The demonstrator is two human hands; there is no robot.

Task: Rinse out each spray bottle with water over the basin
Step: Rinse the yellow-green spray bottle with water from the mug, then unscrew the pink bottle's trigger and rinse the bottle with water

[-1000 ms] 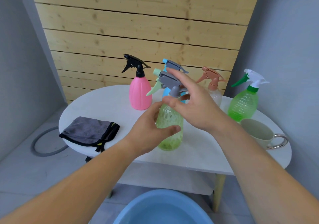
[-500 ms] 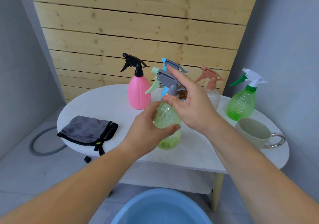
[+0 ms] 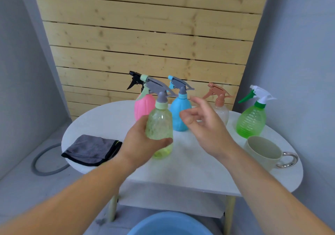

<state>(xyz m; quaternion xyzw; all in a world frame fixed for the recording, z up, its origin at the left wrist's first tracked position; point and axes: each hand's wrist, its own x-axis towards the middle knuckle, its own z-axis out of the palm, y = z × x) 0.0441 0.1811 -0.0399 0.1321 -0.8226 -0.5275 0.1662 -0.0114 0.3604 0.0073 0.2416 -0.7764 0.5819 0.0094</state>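
My left hand (image 3: 139,144) grips the pale green spray bottle (image 3: 160,126) around its body; the bottle is upright, with its grey trigger head (image 3: 155,86) on top. To the right of the bottle, my right hand (image 3: 203,124) hovers with fingers spread, touching nothing. Behind stand a pink bottle (image 3: 142,108) with a black head, a blue bottle (image 3: 180,111), a clear bottle (image 3: 222,113) with a brown head, and a bright green bottle (image 3: 252,120) with a white head. The blue basin (image 3: 168,224) sits on the floor below the table.
The white oval table (image 3: 199,171) also carries a folded grey cloth (image 3: 92,149) at the left and a beige mug (image 3: 262,153) at the right. A grey hose ring (image 3: 43,164) lies on the floor at the left. A wooden slat wall stands behind.
My right hand has let go of the trigger head and moved off to the right, fingers spread. The left hand keeps its grip on the pale green bottle.
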